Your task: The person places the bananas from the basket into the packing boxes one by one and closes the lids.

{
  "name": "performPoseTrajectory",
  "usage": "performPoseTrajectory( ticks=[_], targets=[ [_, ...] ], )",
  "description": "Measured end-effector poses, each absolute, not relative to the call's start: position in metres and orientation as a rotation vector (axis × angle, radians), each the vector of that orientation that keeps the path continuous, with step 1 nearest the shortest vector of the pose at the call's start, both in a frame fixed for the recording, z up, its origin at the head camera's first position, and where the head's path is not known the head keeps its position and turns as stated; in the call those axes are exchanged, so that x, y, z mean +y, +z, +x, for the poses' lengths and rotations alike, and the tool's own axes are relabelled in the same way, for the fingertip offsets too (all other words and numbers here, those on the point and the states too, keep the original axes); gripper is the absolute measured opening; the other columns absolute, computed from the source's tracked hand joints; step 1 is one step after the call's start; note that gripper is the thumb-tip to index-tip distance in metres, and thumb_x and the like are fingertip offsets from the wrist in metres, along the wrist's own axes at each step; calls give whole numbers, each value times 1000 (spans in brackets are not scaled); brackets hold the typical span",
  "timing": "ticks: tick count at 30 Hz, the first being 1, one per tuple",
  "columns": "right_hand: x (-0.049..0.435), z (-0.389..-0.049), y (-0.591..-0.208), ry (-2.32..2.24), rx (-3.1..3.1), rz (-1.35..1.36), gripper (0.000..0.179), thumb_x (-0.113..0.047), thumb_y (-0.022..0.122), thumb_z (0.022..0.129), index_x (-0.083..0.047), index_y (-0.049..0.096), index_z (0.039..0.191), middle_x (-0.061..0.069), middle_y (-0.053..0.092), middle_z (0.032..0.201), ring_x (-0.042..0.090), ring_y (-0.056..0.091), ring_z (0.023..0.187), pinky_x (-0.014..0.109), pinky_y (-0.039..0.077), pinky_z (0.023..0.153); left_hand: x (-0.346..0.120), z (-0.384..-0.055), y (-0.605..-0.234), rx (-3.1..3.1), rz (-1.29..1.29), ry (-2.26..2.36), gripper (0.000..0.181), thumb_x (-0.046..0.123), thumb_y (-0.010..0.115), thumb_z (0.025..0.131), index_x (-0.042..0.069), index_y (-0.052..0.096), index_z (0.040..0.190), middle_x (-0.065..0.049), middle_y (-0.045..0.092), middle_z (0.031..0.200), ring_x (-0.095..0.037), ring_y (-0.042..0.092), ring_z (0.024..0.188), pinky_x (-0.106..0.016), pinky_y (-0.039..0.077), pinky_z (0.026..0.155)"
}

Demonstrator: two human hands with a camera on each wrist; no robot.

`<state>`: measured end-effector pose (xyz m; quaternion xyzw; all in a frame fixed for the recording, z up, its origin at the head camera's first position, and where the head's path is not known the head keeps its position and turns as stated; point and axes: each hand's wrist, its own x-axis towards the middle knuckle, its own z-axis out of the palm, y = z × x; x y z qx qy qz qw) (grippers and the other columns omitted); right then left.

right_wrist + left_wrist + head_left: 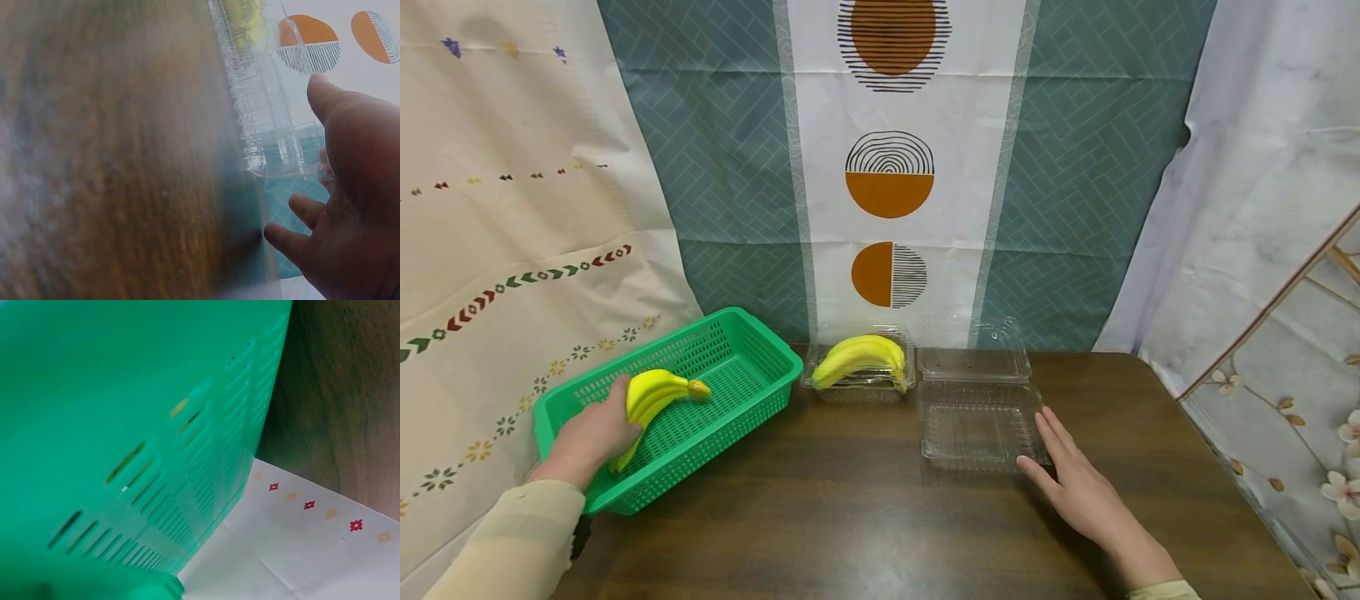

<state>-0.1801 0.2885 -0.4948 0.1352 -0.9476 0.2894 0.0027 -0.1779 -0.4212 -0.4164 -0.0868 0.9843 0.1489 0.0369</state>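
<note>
In the head view my left hand (593, 433) grips a bunch of yellow bananas (653, 398) inside the green plastic basket (766, 406). The left wrist view is filled by the slotted basket wall (187, 469), which hides that hand. On the right, an empty clear plastic clamshell container (979, 423) lies with its lid (976, 364) raised at the back. My right hand (1084, 492) is at its right edge, fingers extended; the right wrist view shows the thumb and fingers spread beside the clear container (275, 125).
A second bunch of bananas (859, 360) sits in another clear container (886, 382), between the basket and the empty container. Behind the brown wooden table (820, 525) hangs a patterned cloth (722, 167). A cream cloth (512, 250) borders the left side.
</note>
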Motion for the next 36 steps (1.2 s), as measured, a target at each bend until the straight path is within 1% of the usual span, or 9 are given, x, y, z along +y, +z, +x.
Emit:
performPoseTrajectory(
  ticks=[5, 10, 13, 17, 20, 28, 36],
  targets=[
    [288, -180, -494, 909, -2971, 428, 92, -59, 54, 114, -12, 10, 179, 7, -2, 186, 56, 25, 161, 85, 36, 107, -419, -174, -410, 3039, -285, 467, 100, 11, 66, 101, -12, -5, 168, -44, 59, 105, -46, 63, 82, -57, 53, 69],
    [288, -180, -493, 915, -2968, 432, 92, -58, 54, 114, -11, 10, 179, 8, -2, 186, 57, 25, 160, 85, 36, 107, -418, -172, -408, 3060, -284, 478, 99, 10, 65, 101, -12, -4, 168, -42, 60, 104, -43, 62, 79, -53, 52, 65],
    [288, -180, -493, 916, -2967, 435, 92, -58, 54, 114, -10, 10, 178, 9, -2, 186, 57, 26, 160, 85, 36, 108, -417, -172, -406, 3067, -278, 487, 98, 8, 63, 100, -11, -4, 169, -43, 59, 106, -42, 62, 78, -52, 52, 63],
    [288, -180, -494, 915, -2964, 438, 92, -58, 54, 114, -10, 10, 178, 9, -2, 186, 57, 26, 160, 85, 36, 108, -415, -172, -403, 3082, -260, 492, 96, 7, 61, 100, -10, -4, 169, -40, 60, 102, -39, 62, 74, -49, 52, 60],
    [288, -181, -495, 911, -2963, 437, 92, -58, 54, 114, -10, 10, 179, 8, -3, 186, 57, 26, 160, 85, 37, 107, -414, -173, -404, 3099, -237, 479, 96, 7, 61, 101, -10, -4, 169, -36, 61, 98, -37, 61, 72, -49, 50, 59],
    [289, -180, -494, 907, -2963, 438, 91, -58, 54, 114, -10, 10, 179, 8, -3, 186, 57, 26, 160, 85, 37, 106, -408, -173, -398, 3134, -218, 449, 96, 7, 61, 100, -9, -3, 169, -32, 63, 95, -36, 59, 70, -47, 48, 58],
    [289, -180, -495, 905, -2962, 438, 91, -58, 54, 114, -10, 10, 179, 8, -2, 186, 57, 27, 159, 84, 38, 106, -399, -172, -390, 3189, -195, 424, 95, 8, 61, 99, -8, 0, 170, -35, 63, 97, -38, 59, 72, -49, 48, 59]
  ],
)
